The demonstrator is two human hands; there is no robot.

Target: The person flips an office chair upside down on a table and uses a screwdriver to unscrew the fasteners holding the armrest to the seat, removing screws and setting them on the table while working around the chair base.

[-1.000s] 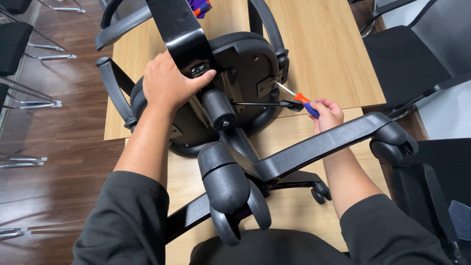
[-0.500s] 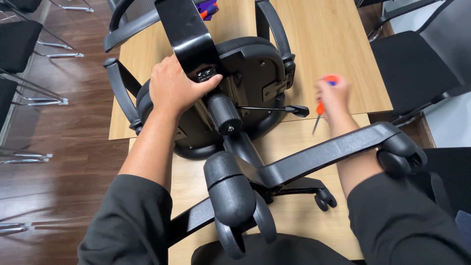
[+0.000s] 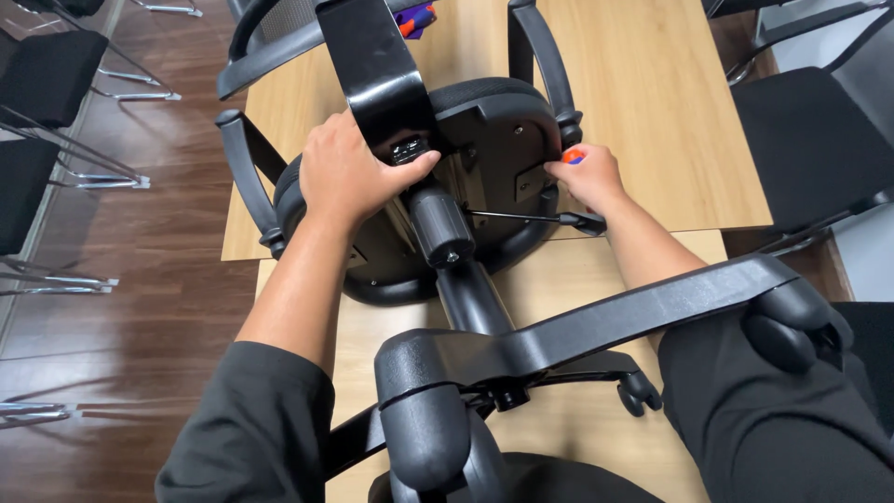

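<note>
A black office chair (image 3: 503, 130) lies upside down on a light wooden table (image 3: 652, 102), its star base and castors (image 3: 792, 326) pointing toward me. My left hand (image 3: 358, 172) presses on the underside of the seat beside the black back bracket (image 3: 377, 74) and the gas column (image 3: 442, 228). My right hand (image 3: 587, 177) is closed around an orange and blue screwdriver handle (image 3: 573, 156) at the seat's right edge, next to the armrest (image 3: 549, 65). A thin black lever (image 3: 531, 219) sticks out just below that hand.
Black chairs with metal legs (image 3: 56, 102) stand on the dark wooden floor at left. Another black chair (image 3: 810, 140) stands at the right of the table. A small orange and blue object (image 3: 414, 19) lies at the table's far side.
My right hand has moved up and left with the screwdriver, from open table to the seat's right edge. My left hand has stayed on the seat underside.
</note>
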